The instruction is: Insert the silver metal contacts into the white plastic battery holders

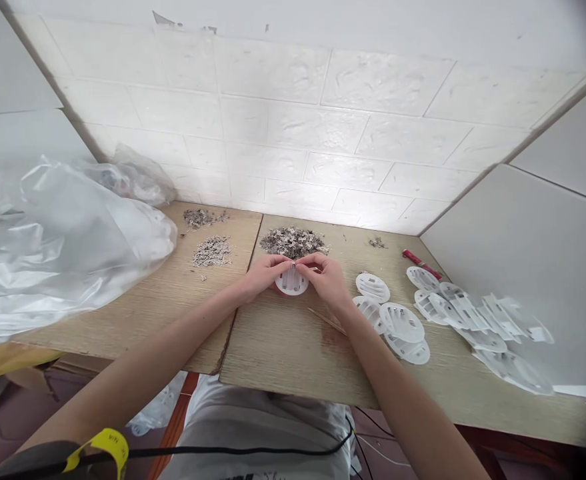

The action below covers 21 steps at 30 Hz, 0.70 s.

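- White slotted plastic disc (293, 283) is resting near the middle of the tabletop, a red edge showing beneath its near side.
- Left hand (265, 273) and right hand (327, 277) are meeting over it, thumbs and fingertips pinching at its far edge; whether they are also gripping a small piece is too tiny to tell.
- Wood-grain tabletop (277, 347) is spreading beneath in two boards, a dark seam running between them left of the disc.
- Large heap of small metal pieces (293, 243) is lying just beyond the fingers; two smaller heaps, one pale (211, 251) and one darker (197, 218), are sitting on the left board.
- Loose slotted discs (403, 323) are overlapping on the right, more of them spreading toward the grey side panel (533, 247).
- Red tube (421, 264) is lying by that panel; a thin stick (325, 321) is lying partly behind the right forearm.
- Large translucent plastic bag (73, 247) is covering the far left of the table.
- White brick-patterned wall (293, 127) is rising behind, catching glare.
- Black cable (237, 451) is crossing before a white garment (263, 423).
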### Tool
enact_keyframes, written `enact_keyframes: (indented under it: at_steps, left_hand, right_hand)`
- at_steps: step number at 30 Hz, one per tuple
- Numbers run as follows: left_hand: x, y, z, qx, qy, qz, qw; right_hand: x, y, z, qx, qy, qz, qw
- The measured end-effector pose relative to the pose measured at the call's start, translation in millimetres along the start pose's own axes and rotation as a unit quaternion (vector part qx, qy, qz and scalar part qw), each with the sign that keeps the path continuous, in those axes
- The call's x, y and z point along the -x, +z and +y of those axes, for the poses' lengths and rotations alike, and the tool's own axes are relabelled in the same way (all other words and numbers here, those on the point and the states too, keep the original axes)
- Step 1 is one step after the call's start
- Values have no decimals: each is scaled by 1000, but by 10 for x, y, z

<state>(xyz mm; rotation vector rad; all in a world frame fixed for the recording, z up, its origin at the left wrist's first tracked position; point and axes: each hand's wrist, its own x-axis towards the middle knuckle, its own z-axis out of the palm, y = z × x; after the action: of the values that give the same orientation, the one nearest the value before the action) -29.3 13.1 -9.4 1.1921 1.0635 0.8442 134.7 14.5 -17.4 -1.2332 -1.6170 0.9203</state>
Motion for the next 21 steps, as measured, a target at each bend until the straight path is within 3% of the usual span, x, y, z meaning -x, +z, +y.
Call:
enact_keyframes:
  at_steps: [9, 16, 21]
  left_hand:
    - [29, 9, 32, -19, 6, -2, 1000]
    - [-24, -25, -36, 22, 20, -13, 999]
    - [-45, -34, -65, 47, 7, -22, 999]
  right_hand:
    - [15, 11, -1, -44, 50, -7, 998]
    - [10, 17, 37, -128, 87, -16, 988]
    - [6, 5, 23, -73, 69, -1, 995]
